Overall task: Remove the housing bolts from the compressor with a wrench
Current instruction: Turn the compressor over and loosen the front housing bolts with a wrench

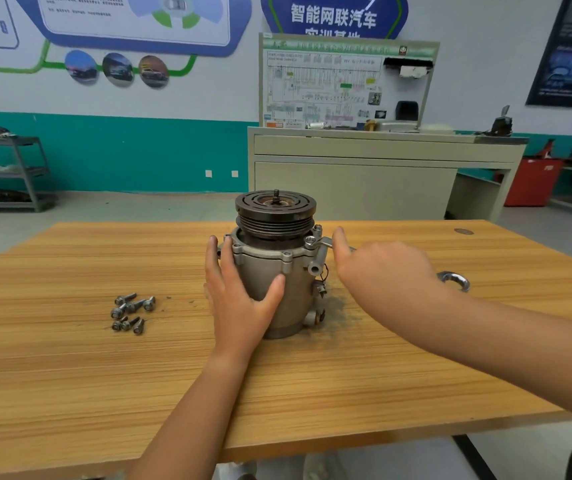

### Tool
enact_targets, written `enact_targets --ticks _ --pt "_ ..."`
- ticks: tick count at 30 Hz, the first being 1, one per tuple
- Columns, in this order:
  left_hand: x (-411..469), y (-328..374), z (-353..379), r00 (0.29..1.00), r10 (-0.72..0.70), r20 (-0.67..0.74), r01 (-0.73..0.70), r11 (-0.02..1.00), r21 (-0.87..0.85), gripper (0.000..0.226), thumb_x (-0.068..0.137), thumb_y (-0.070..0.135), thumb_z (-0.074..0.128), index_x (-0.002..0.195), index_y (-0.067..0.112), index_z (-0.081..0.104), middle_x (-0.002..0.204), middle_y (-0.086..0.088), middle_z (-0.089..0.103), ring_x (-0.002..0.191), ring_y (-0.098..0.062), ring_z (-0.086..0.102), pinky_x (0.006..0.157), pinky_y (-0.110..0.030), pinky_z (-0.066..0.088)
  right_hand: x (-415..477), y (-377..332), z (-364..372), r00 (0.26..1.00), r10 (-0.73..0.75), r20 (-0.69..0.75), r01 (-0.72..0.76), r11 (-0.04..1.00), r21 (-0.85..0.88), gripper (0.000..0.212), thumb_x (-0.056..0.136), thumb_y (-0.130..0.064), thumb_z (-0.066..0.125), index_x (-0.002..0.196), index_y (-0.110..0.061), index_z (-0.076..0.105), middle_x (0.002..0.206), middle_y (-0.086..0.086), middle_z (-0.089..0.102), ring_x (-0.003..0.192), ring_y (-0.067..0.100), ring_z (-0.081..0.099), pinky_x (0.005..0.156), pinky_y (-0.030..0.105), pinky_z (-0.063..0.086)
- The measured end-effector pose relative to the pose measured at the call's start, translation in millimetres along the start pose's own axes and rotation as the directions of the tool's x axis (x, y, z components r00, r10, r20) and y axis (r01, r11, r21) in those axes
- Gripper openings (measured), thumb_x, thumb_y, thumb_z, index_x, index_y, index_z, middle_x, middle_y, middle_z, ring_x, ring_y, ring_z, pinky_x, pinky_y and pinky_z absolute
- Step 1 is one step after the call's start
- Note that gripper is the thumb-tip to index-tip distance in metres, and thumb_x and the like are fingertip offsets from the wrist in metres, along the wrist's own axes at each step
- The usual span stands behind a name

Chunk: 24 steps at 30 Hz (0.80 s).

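Reaching over the wood-grain tabletop (277, 393), I am laying my left hand (239, 303), fingers straight, against the upright grey metal compressor (296, 292) at mid-table. Loose silver bolts (132, 313) are lying to its left. My right hand (381, 268) is curling round the steel wrench (454, 280), its head meeting a flange bolt (310, 241).

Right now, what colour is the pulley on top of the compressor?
The pulley is dark grey, nearly black; the head view shows it.
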<state>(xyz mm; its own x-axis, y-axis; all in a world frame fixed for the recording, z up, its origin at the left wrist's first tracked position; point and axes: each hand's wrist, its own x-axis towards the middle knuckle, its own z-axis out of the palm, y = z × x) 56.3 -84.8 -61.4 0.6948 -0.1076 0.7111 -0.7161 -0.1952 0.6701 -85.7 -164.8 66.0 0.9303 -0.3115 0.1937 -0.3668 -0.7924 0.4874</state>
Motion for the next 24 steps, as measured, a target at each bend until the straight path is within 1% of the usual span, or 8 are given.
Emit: enact_targets --ticks 2,4,6,7,9,14,19,24 --pt "-2 5 1 1.0 -0.011 -0.022 0.013 0.994 0.105 0.091 0.075 0.046 0.067 0.146 0.01 0.023 0.155 -0.004 0.014 0.142 -0.021 0.014 0.107 -0.064 0.008 3 -5 2 1.0 -0.011 -0.015 0.011 0.999 0.042 0.066 0.089 0.009 0.034 0.144 0.003 -0.002 0.086 0.015 0.056 0.063 0.021 0.044 0.039 0.029 0.019" --pt "-4 9 2 0.999 0.011 -0.043 -0.003 0.985 0.172 0.086 0.077 0.034 0.072 0.144 0.005 0.027 0.155 -0.009 0.018 0.142 -0.028 0.019 0.104 -0.069 0.006 7 -2 3 0.999 -0.03 -0.038 0.032 0.998 0.061 0.061 0.091 0.006 0.03 0.144 0.004 0.001 0.105 0.014 0.059 0.082 0.026 0.055 0.04 0.029 0.019" --pt "-5 10 2 0.997 0.072 -0.036 -0.063 0.974 0.217 0.082 0.076 0.027 0.075 0.142 0.005 0.031 0.152 -0.015 0.023 0.14 -0.035 0.023 0.101 -0.072 0.008 8 6 7 0.996 -0.042 -0.073 0.044 0.999 0.019 0.055 0.093 0.0 0.034 0.143 0.001 0.012 0.084 0.007 0.056 0.072 0.025 0.056 0.04 0.028 0.019" --pt "-6 10 2 0.993 0.115 -0.025 -0.106 0.966 0.235 0.082 0.074 0.024 0.077 0.14 0.007 0.032 0.151 -0.018 0.025 0.139 -0.038 0.024 0.099 -0.073 0.009 7 10 9 0.995 -0.049 -0.09 0.049 0.999 -0.005 0.051 0.093 -0.003 0.038 0.141 -0.002 0.02 0.069 0.004 0.048 0.059 0.02 0.048 0.039 0.027 0.02" --pt "-7 11 4 0.982 0.189 -0.003 -0.182 0.95 0.252 0.083 0.071 0.021 0.08 0.137 0.016 0.029 0.15 -0.019 0.026 0.139 -0.037 0.022 0.097 -0.074 0.01 6 17 13 0.995 -0.043 -0.095 0.041 0.999 -0.021 0.046 0.093 -0.008 0.04 0.137 -0.008 0.026 0.058 -0.002 0.036 0.047 0.014 0.032 0.038 0.027 0.022" --pt "-6 10 7 0.966 0.257 -0.006 -0.248 0.937 0.247 0.087 0.066 0.021 0.084 0.134 0.021 0.03 0.149 -0.005 0.019 0.136 -0.027 0.014 0.094 -0.075 0.012 12 14 24 0.99 -0.07 -0.126 0.07 0.998 -0.002 0.065 0.092 -0.003 0.039 0.146 -0.005 0.003 0.056 0.002 0.033 0.044 0.018 0.029 0.038 0.026 0.024" --pt "-6 7 7 0.959 0.284 0.021 -0.281 0.935 0.218 0.089 0.06 0.019 0.087 0.132 0.024 0.034 0.147 -0.002 0.018 0.137 -0.028 0.014 0.094 -0.076 0.012 7 27 30 0.97 -0.149 -0.194 0.151 0.989 -0.006 0.059 0.096 -0.028 0.03 0.146 -0.007 0.006 0.066 -0.001 0.032 0.048 0.015 0.024 0.042 0.027 0.018" --pt "-5 7 8 0.943 0.331 0.037 -0.331 0.918 0.219 0.085 0.057 0.015 0.088 0.127 0.024 0.041 0.145 -0.006 0.021 0.135 -0.036 0.014 0.089 -0.079 0.018 23 42 37 0.96 -0.199 -0.195 0.185 0.979 -0.089 0.053 0.091 -0.004 0.036 0.141 -0.006 0.017 0.07 0.001 0.039 0.048 0.015 0.027 0.042 0.028 0.019"
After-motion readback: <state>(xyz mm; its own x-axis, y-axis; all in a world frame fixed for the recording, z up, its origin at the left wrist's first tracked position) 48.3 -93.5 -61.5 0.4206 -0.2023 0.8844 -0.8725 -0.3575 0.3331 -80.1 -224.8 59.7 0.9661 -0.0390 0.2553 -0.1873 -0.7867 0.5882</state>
